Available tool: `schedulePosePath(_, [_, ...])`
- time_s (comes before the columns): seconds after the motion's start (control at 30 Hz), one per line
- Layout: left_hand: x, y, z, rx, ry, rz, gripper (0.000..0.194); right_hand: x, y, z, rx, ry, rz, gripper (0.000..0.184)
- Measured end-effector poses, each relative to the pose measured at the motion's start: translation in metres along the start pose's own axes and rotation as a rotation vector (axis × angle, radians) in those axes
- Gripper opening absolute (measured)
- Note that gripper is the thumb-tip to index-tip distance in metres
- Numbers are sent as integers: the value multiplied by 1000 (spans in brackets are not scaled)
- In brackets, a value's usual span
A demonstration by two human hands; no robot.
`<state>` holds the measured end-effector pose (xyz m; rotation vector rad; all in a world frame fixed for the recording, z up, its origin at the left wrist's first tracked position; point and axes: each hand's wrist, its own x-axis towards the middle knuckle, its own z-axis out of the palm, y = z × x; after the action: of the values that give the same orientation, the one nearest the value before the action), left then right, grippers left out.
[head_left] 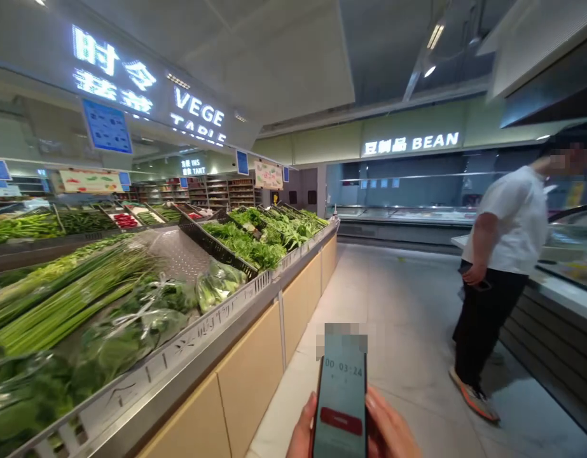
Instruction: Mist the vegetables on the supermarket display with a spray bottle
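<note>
A smartphone [341,394] stands upright at the bottom of the head view, its lit screen showing a timer and a red button. My left hand [303,429] grips its left edge, with the thumb along the side. On the opposite edge, my right hand [392,426] is closed round the phone too. The lower parts of both hands are cut off by the frame, and the fingers behind the phone are hidden. The phone's top is blurred out by blocks.
A vegetable stand [255,356] with bagged greens [131,324] and long green stalks [78,292] runs along the left. A person [505,254] in a white shirt stands at a counter on the right. Tiled floor [369,286] leads to a refrigerated case [393,222] under a BEAN sign.
</note>
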<state>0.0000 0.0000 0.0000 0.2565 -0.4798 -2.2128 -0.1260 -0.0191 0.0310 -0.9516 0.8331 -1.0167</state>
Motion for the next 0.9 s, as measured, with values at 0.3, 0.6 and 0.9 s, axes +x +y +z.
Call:
schedulePosePath(0.3, [195,206,-101,-9,-89,92,80,299,-58,-14,-152,-165,-74,47])
schedulePosePath(0.6, [467,377,-180,-24,-135,-38,79,586,-131,-116,-199,44,-97,44])
schedulePosePath(0.9, [714,541,-247,-96,-111,-54,89,871,-208,-207,-131,-39,-51,46])
